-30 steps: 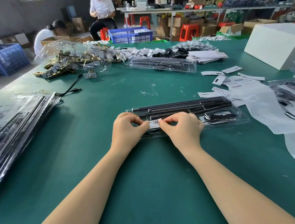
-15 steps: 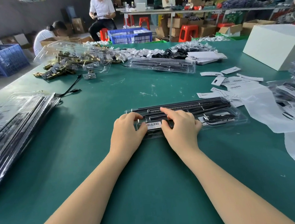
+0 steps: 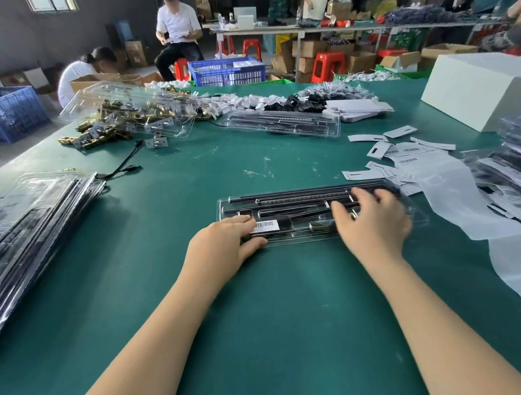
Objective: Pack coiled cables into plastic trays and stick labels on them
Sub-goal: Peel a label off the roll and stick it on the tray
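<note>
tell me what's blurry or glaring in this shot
Head view: the right hand is smeared by motion blur, while the left hand and the barcode label stay sharp; window light glares off the clear plastic tray and the stacked trays; wide-angle distortion bends the table edges.

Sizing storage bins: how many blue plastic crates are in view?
2. One blue crate sits on the floor at far left, beside the table. The other blue crate stands beyond the table's far edge, near the seated person. More may be hidden behind the clutter.
</note>
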A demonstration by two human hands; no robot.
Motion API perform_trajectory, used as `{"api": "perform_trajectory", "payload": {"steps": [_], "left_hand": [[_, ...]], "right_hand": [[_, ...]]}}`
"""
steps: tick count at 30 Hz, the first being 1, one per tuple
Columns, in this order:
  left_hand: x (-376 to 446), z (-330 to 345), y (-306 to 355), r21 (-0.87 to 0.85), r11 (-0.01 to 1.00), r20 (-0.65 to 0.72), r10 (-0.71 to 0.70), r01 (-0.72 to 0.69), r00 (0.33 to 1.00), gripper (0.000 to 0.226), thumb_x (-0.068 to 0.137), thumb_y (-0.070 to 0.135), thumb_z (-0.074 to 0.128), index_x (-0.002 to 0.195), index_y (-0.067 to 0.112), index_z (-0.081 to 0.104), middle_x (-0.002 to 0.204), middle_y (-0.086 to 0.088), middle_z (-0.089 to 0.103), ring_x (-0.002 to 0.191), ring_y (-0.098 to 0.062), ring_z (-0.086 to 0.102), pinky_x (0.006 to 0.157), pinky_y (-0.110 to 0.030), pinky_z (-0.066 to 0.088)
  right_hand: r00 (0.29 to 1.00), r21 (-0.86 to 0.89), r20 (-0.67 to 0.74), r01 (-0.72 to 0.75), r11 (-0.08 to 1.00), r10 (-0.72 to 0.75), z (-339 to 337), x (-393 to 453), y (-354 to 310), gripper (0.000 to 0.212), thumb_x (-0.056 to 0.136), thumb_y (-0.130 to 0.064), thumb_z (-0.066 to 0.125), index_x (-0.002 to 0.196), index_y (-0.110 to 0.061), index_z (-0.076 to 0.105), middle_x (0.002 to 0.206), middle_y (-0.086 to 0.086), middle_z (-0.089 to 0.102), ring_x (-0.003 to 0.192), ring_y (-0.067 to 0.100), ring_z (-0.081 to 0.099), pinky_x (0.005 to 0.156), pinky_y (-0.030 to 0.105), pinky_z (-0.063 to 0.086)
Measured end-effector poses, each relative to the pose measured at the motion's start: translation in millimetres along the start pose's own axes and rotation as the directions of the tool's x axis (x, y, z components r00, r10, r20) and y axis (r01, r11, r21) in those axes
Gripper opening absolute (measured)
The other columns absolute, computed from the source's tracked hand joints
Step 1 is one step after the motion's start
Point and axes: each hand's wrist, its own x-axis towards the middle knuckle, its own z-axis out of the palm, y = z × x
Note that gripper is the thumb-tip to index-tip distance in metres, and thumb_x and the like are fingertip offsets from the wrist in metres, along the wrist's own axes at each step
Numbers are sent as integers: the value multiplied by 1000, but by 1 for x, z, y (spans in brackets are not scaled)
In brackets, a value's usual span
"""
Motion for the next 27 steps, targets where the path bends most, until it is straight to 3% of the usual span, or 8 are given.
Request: {"api": "perform_trajectory", "payload": {"steps": [5, 11, 15, 17, 20, 22, 24, 27], "left_hand": [[3, -5, -20, -24, 991, -28, -135, 135, 990, 37, 92, 50, 54, 119, 27, 65, 141, 17, 50, 119, -14, 56, 84, -29, 48], [2, -2, -20, -30, 983, 25, -182, 183, 983, 52, 93, 59, 44, 137, 32, 51, 150, 14, 39, 135, -11, 40, 92, -31, 43], [3, -1, -22, -111, 971, 45, -207, 210, 977, 61, 90, 60, 49, 141, 27, 46, 153, 8, 35, 141, -12, 31, 105, -34, 36], [5, -1, -26, -181, 955, 17, -236, 235, 972, 60, 90, 57, 51, 139, 23, 50, 152, 6, 38, 140, -14, 33, 109, -35, 33], [6, -1, -30, -252, 931, -33, -282, 265, 959, 56, 92, 51, 54, 138, 20, 52, 150, 4, 41, 141, -14, 30, 110, -32, 29], [6, 0, -31, -265, 921, -14, -300, 286, 954, 56, 94, 49, 51, 142, 20, 47, 153, 4, 36, 144, -13, 24, 111, -32, 26], [7, 1, -33, -276, 910, 9, -319, 309, 948, 55, 97, 47, 47, 145, 22, 42, 156, 4, 31, 145, -14, 21, 113, -33, 24], [8, 0, -34, -296, 895, 3, -348, 333, 938, 50, 99, 41, 45, 145, 23, 42, 157, 2, 27, 146, -15, 19, 114, -34, 23]], "right_hand": [[957, 65, 60, -287, 956, 283, -12, 20, 33, 54, 90, -49, 55, 137, -23, 52, 135, 14, 53, 126, 38, 41, 108, 48, 32], [940, 358, 164, -340, 870, 300, -13, 29, 37, 49, 84, -35, 66, 131, -24, 57, 129, 7, 59, 123, 34, 46, 101, 41, 40], [918, 598, 227, -394, 698, 324, -26, 40, 55, 59, 77, -13, 78, 132, -11, 57, 129, 10, 60, 107, 26, 60, 85, 32, 47], [867, 716, 349, -492, 495, 356, -32, 44, 61, 66, 75, -6, 80, 135, -6, 53, 119, 12, 65, 89, 24, 67, 69, 28, 56], [764, 750, 595, -640, 166, 250, -39, 43, 60, 48, 74, -10, 79, 118, -1, 63, 78, 6, 73, 54, 11, 63, 45, 18, 52], [673, 671, 736, -740, 56, 72, -39, 40, 55, 40, 67, -21, 81, 102, -8, 70, 75, 4, 72, 57, 12, 60, 65, 22, 56], [615, 619, 786, -783, 69, -70, -39, 37, 53, 35, 58, -29, 83, 89, -14, 75, 82, 2, 71, 64, 12, 58, 81, 29, 53], [548, 572, 820, -785, 238, -167, -42, 32, 48, 24, 67, -37, 77, 82, -17, 77, 77, -1, 72, 50, 13, 59, 62, 29, 58]]}}
